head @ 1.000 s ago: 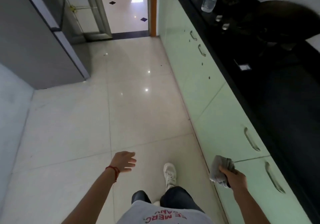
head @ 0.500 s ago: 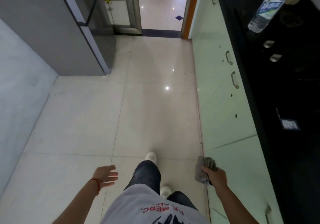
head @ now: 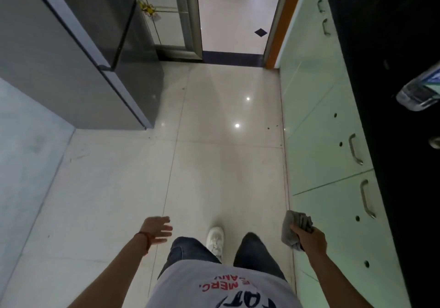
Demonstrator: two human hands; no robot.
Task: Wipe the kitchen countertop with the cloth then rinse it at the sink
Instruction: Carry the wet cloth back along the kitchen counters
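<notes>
At far left stands a grey fridge (head: 78,53) against a pale wall, with the doorway (head: 235,15) beyond it at the top of the view. The glossy tiled floor (head: 209,122) runs down the middle.

Low in the view, the left hand (head: 158,230) hangs over the floor with fingers spread and relaxed, holding nothing; a red band (head: 144,238) circles its wrist. Between the arms show a grey printed shirt (head: 219,286), dark trousers and one white shoe (head: 215,240) stepping forward.

The right hand (head: 309,238) is curled round the cloth (head: 294,228), gripping it from the near side. The cloth bunches up and forward out of the fist, away from the body, with a small end poking out below the palm. It is grey, crumpled into soft folds, and is carried in the air just in front of the pale green cabinets (head: 328,165), below the edge of the black counter (head: 390,46). A plastic bottle (head: 421,91) lies at the counter's right edge, partly cut off.

Compared with half a second ago, the doorway looms closer, the bottle has slid lower along the counter, and the white shoe now leads between the legs. The left hand has lifted a little; the grip on the cloth is unchanged.
</notes>
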